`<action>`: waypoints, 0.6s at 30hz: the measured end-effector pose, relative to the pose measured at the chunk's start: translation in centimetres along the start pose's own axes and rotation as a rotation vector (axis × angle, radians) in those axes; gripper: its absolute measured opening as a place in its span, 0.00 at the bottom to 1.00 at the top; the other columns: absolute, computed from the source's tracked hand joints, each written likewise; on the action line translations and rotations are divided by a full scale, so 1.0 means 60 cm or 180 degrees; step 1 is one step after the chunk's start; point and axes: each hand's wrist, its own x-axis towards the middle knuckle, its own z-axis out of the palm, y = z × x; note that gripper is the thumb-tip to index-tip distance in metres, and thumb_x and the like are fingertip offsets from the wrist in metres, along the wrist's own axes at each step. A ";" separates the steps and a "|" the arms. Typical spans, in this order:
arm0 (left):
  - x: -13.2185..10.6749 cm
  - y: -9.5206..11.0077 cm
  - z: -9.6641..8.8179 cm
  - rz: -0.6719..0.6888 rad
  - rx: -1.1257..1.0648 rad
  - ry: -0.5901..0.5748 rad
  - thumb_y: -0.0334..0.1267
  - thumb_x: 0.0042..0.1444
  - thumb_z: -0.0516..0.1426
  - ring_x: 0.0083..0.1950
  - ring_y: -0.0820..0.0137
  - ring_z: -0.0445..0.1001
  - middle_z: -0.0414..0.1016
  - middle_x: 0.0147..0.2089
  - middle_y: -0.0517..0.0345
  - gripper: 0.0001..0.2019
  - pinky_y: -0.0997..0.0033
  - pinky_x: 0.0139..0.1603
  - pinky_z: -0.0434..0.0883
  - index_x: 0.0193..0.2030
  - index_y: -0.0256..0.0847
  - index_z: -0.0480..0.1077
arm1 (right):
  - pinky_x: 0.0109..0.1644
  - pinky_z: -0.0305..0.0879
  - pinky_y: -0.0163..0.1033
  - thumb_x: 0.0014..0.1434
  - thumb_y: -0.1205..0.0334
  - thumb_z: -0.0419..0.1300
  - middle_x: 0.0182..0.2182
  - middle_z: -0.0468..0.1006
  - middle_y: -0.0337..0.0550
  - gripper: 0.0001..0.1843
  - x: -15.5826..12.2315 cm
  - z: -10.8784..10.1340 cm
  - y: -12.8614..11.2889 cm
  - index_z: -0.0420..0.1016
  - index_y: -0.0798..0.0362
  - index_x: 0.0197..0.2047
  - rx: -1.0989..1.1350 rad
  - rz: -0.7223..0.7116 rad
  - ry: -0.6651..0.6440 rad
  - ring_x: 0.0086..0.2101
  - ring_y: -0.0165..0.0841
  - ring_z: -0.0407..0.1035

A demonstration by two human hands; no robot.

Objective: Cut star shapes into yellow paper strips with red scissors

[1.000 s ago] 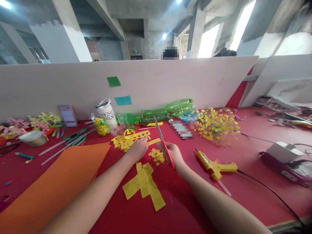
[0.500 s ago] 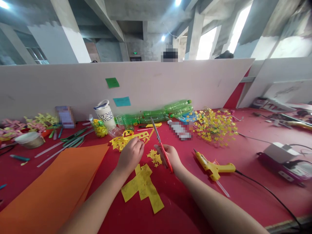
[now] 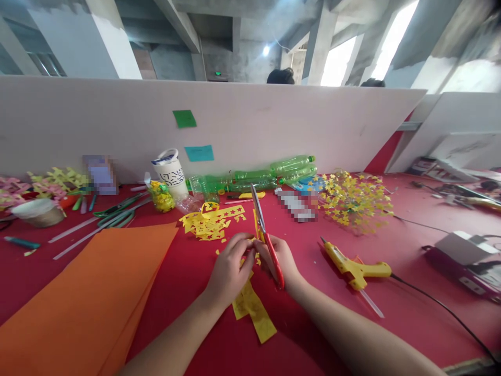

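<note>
My right hand [image 3: 282, 261] is closed round the red handles of a pair of scissors [image 3: 264, 234], blades pointing up and away. My left hand [image 3: 230, 270] sits right beside it, fingers pinched on a narrow yellow paper strip [image 3: 256, 225] that rises next to the blades. Under both hands lie crossed yellow paper strips [image 3: 254, 310] on the red table [image 3: 203, 339]. A pile of yellow paper with star cut-outs [image 3: 211, 223] lies just beyond the hands.
An orange sheet [image 3: 86, 297] covers the left of the table. A yellow glue gun [image 3: 354, 266] with its cable lies to the right. Green plastic bottles [image 3: 254, 177], a white cup [image 3: 171, 175] and a heap of yellow stars [image 3: 354, 201] stand before a white partition.
My left hand left the star cut-out pile, came back toward me and met the right hand, now pinching a yellow strip beside the scissors. The right hand stayed about where it was.
</note>
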 end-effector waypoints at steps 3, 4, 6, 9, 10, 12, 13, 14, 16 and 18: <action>0.001 -0.003 0.001 -0.0505 -0.0675 0.0034 0.36 0.60 0.53 0.50 0.66 0.71 0.70 0.46 0.52 0.05 0.67 0.50 0.68 0.39 0.42 0.69 | 0.13 0.50 0.29 0.55 0.56 0.57 0.11 0.60 0.29 0.13 -0.002 0.003 0.000 0.61 0.52 0.23 0.0002 -0.0035 0.0085 0.10 0.24 0.54; 0.002 -0.004 0.001 -0.0729 -0.0989 0.0038 0.37 0.59 0.54 0.49 0.66 0.71 0.70 0.45 0.53 0.04 0.67 0.49 0.69 0.39 0.42 0.69 | 0.13 0.50 0.29 0.55 0.57 0.56 0.11 0.60 0.29 0.13 -0.003 0.003 -0.001 0.60 0.52 0.23 -0.0020 -0.0058 0.0143 0.10 0.24 0.54; 0.003 -0.007 0.004 -0.1243 -0.1698 0.0085 0.39 0.57 0.57 0.44 0.68 0.72 0.71 0.42 0.55 0.07 0.68 0.45 0.69 0.42 0.43 0.67 | 0.13 0.50 0.29 0.54 0.59 0.56 0.11 0.61 0.29 0.12 -0.004 0.004 -0.002 0.60 0.52 0.23 -0.0069 -0.0096 0.0248 0.10 0.24 0.54; 0.006 -0.008 0.005 -0.1696 -0.2233 -0.0002 0.40 0.54 0.59 0.40 0.70 0.71 0.71 0.38 0.58 0.08 0.72 0.41 0.68 0.39 0.41 0.68 | 0.14 0.51 0.29 0.54 0.59 0.55 0.11 0.62 0.30 0.12 -0.006 0.004 -0.004 0.59 0.51 0.23 -0.0109 -0.0135 0.0299 0.11 0.24 0.56; 0.008 -0.006 0.004 -0.1739 -0.2280 -0.0019 0.40 0.53 0.59 0.39 0.71 0.70 0.71 0.36 0.58 0.07 0.73 0.40 0.67 0.37 0.40 0.69 | 0.14 0.51 0.29 0.55 0.58 0.55 0.11 0.62 0.30 0.13 -0.006 0.003 -0.005 0.59 0.51 0.22 -0.0117 -0.0145 0.0304 0.11 0.25 0.57; 0.014 -0.003 -0.004 -0.1763 -0.2313 0.0035 0.39 0.53 0.59 0.35 0.73 0.70 0.69 0.31 0.61 0.06 0.75 0.37 0.66 0.32 0.39 0.69 | 0.14 0.51 0.29 0.55 0.57 0.56 0.11 0.62 0.30 0.14 -0.007 -0.001 -0.006 0.59 0.51 0.22 -0.0124 -0.0177 0.0290 0.11 0.25 0.56; 0.018 -0.001 -0.011 -0.1776 -0.2343 0.0092 0.39 0.52 0.59 0.33 0.74 0.70 0.69 0.30 0.61 0.06 0.75 0.36 0.66 0.31 0.39 0.68 | 0.14 0.50 0.29 0.55 0.56 0.57 0.11 0.62 0.30 0.14 -0.007 -0.004 -0.007 0.59 0.51 0.23 -0.0124 -0.0187 0.0260 0.11 0.25 0.56; 0.022 0.000 -0.019 -0.1793 -0.2372 0.0183 0.39 0.51 0.59 0.32 0.74 0.70 0.68 0.29 0.62 0.06 0.75 0.34 0.66 0.30 0.39 0.68 | 0.15 0.51 0.29 0.55 0.55 0.57 0.11 0.61 0.30 0.14 -0.007 -0.007 -0.009 0.60 0.52 0.23 -0.0129 -0.0220 0.0208 0.11 0.25 0.56; 0.030 -0.002 -0.039 -0.1924 -0.2580 0.0294 0.38 0.50 0.58 0.27 0.74 0.71 0.70 0.27 0.62 0.06 0.74 0.29 0.66 0.29 0.39 0.65 | 0.15 0.50 0.29 0.56 0.52 0.57 0.10 0.58 0.28 0.16 -0.007 -0.014 -0.014 0.58 0.51 0.23 -0.0170 -0.0205 0.0016 0.11 0.25 0.55; 0.036 -0.010 -0.059 -0.1993 -0.2704 0.0701 0.36 0.47 0.58 0.22 0.75 0.70 0.72 0.26 0.62 0.07 0.76 0.23 0.62 0.28 0.40 0.63 | 0.18 0.53 0.30 0.57 0.50 0.57 0.11 0.57 0.28 0.18 -0.008 -0.020 -0.020 0.58 0.51 0.24 -0.0390 -0.0200 -0.0176 0.12 0.24 0.55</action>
